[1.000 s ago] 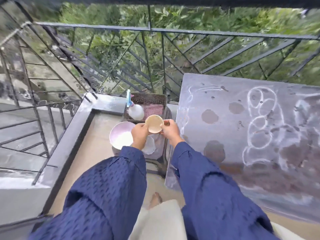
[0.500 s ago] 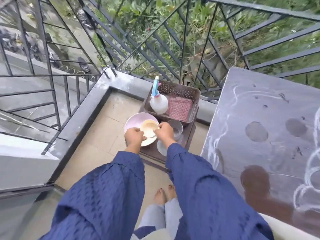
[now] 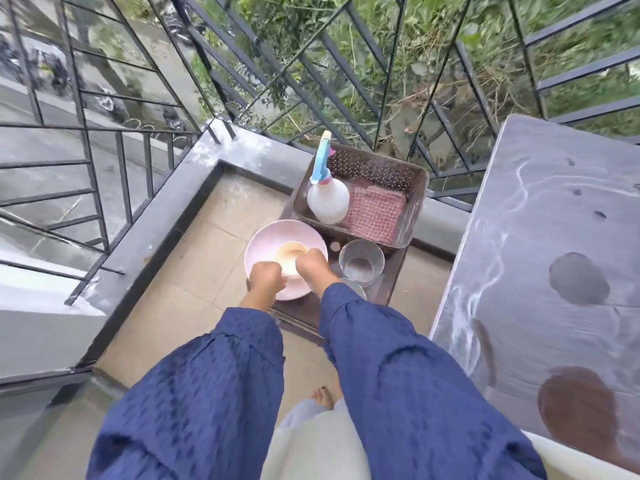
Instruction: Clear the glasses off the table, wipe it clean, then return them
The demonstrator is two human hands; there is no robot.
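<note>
Left hand (image 3: 266,279), right hand (image 3: 312,264) grip cup (image 3: 290,253).

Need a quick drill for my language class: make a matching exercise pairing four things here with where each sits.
Things: 1 spray bottle; 2 checked cloth; 3 clear glass; 4 beige cup.
Places: A held by left hand and right hand over the pink bowl; B flat in the basket; C upright in the basket; D on the low stand.
Pairs: 1-C; 2-B; 3-D; 4-A.
</note>
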